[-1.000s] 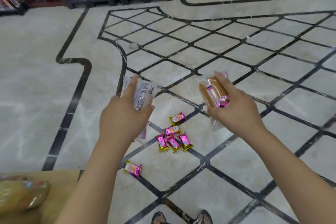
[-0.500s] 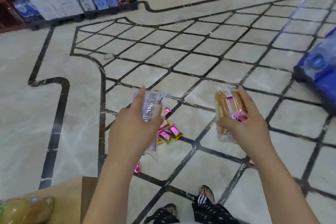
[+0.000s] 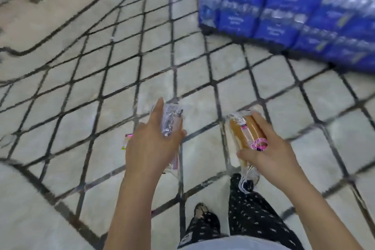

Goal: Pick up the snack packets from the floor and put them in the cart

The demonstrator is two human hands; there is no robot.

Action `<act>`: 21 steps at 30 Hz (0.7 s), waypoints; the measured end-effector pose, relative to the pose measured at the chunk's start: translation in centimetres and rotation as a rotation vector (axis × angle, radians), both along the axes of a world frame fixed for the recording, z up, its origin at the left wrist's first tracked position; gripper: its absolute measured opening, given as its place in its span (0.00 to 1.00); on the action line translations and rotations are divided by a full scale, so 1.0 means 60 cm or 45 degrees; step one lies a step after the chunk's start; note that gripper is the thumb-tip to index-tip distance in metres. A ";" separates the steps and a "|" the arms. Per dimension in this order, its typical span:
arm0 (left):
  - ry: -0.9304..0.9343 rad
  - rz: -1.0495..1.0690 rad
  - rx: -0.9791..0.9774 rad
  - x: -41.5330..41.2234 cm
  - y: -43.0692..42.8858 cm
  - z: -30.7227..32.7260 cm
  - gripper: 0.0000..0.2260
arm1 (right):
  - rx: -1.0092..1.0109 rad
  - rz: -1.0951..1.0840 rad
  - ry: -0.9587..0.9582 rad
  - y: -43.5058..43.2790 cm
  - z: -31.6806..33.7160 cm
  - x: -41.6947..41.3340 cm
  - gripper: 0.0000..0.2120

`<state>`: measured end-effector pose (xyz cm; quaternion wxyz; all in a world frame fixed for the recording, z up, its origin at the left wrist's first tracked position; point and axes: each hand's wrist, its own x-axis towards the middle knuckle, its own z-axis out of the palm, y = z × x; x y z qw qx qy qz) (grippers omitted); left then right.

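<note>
Water packs (image 3: 284, 12) loom closer; left hand (image 3: 150, 148), right hand (image 3: 269, 160) grip packets (image 3: 246, 132)

the pale floor (image 3: 81, 79), crossed by dark grid lines, carries a small pink packet (image 3: 127, 141) just left of the left fingers (image 3: 157, 110); stacked blue water packs (image 3: 284, 6) stand well beyond the right fingers (image 3: 258, 123), blurred.

Both packets (image 3: 172, 119) (image 3: 243, 134) are clear glossy plastic film; the floor (image 3: 125, 79) is smooth polished stone tile; the trousers (image 3: 251, 209) are matt printed cloth.
</note>
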<state>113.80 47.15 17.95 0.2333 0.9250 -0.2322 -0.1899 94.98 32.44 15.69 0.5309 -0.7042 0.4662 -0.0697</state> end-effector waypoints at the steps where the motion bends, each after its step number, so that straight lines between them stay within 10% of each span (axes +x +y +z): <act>1: 0.005 -0.083 -0.003 -0.018 -0.025 -0.002 0.38 | 0.005 -0.059 0.014 -0.005 -0.001 -0.029 0.42; 21: 0.069 -1.383 0.154 -0.740 -0.447 -0.046 0.39 | 0.108 -1.304 0.065 -0.105 -0.036 -0.796 0.43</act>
